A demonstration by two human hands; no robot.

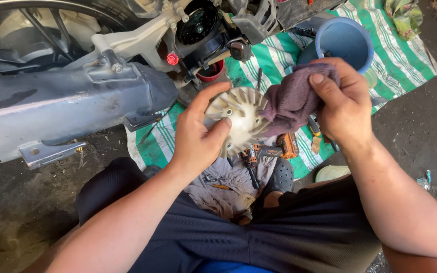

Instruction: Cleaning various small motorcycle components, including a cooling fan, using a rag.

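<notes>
We see bare dirt ground [421,131] open at right; the scooter engine [198,30] and blue bucket [345,43] crowd the space ahead

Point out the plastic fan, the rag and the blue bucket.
plastic fan [238,114], head view, on its pale blades.
rag [294,98], head view, on its bunched purple middle.
blue bucket [344,40], head view, on its inner wall.

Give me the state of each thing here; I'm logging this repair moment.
left hand: gripping the finned fan wheel
right hand: pressing a purple rag against the wheel
fan wheel: off the machine, held tilted
blue bucket: lying on its side
engine housing: open, uncovered
cordless driver: lying on striped mat
</notes>
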